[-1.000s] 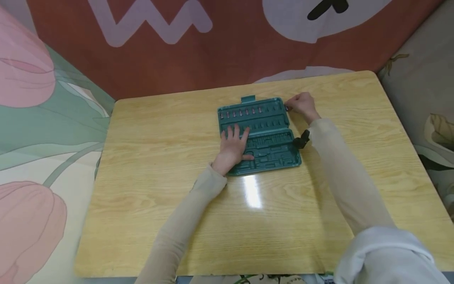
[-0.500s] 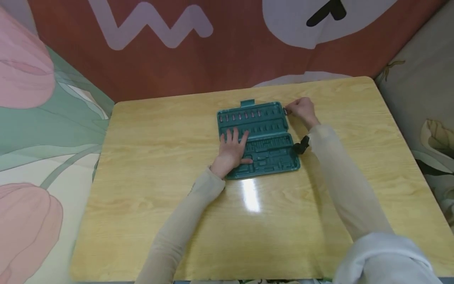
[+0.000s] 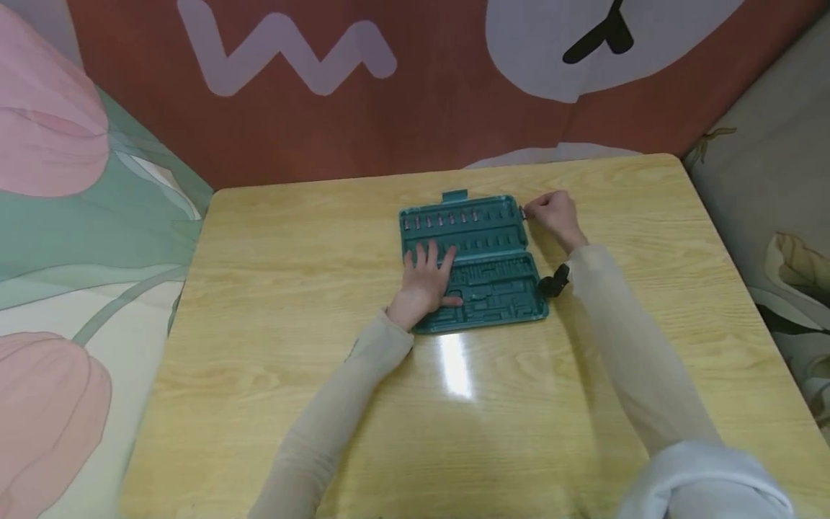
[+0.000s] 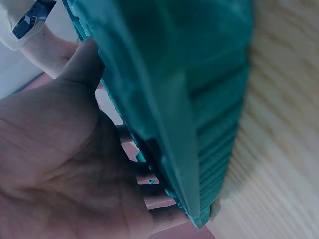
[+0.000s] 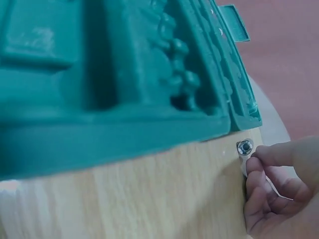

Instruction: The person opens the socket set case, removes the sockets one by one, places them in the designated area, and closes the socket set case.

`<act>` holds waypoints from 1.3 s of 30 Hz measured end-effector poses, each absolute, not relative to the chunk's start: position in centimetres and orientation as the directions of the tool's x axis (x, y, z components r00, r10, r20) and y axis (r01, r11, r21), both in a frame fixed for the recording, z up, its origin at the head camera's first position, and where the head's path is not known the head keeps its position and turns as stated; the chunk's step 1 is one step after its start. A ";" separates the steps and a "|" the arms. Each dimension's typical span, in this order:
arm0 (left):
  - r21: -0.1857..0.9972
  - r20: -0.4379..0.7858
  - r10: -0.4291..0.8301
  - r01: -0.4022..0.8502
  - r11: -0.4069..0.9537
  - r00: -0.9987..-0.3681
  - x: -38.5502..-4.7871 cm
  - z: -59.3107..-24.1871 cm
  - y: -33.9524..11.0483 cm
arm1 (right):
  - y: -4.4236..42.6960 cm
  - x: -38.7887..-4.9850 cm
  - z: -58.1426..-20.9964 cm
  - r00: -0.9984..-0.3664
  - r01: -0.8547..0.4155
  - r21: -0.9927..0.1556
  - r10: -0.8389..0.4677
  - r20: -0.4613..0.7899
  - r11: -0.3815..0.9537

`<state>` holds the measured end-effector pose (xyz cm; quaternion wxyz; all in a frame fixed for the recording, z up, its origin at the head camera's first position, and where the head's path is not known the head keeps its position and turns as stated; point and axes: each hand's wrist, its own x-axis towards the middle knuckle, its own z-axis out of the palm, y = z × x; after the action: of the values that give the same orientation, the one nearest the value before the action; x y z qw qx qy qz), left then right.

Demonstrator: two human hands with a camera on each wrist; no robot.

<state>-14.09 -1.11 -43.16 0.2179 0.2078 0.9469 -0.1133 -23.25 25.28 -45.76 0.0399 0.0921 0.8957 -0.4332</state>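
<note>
A green plastic tool case (image 3: 499, 292) lies unfolded on the wooden table. Small metal pieces (image 3: 439, 219), like sockets or bits, stand in a row in its far half; other slots there hold nothing. My left hand (image 3: 424, 282) rests across the case's left side, fingers spread and straight. In the left wrist view, its palm lies beside the case wall (image 4: 169, 124). Just past the far right corner, my right hand (image 3: 558, 218) pinches what looks like a small ratchet wrench (image 5: 244, 147). The wrench's round metal head shows in the right wrist view; its handle is mostly hidden by the fingers.
The wooden table (image 3: 279, 274) reaches to a red patterned cloth (image 3: 415, 137) behind it. A latch tab (image 3: 454, 195) sticks out from the case's far edge. A black wrist device (image 3: 554, 281) sits under the right sleeve, by the case's right edge.
The table and case appear slightly lower in the head view. Both hands keep nearly the same places against the case, the right one still pinching the wrench.
</note>
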 end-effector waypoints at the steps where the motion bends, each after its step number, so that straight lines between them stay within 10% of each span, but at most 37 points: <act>1: -0.126 -0.457 0.344 0.442 0.888 -0.820 -14.1 -43.1 -1.1 | 25.3 -23.2 -45.7 -0.980 0.197 -0.768 0.125 -0.152 0.610; 15: -0.076 -0.478 0.360 0.447 0.891 -0.801 -14.4 -43.7 -1.3 | 18.7 -24.6 -41.4 -0.960 0.103 -0.785 -0.145 -0.239 0.611; 39: 0.256 -0.266 0.655 0.603 0.756 -0.708 -14.4 -44.3 -6.0 | 17.2 -25.1 -43.4 -0.936 0.179 -0.733 -0.116 -0.332 0.656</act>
<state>-14.40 -6.03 -44.31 0.1721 0.3414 0.9210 0.0752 -25.13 17.22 -43.36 0.1779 0.0176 0.8925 -0.4141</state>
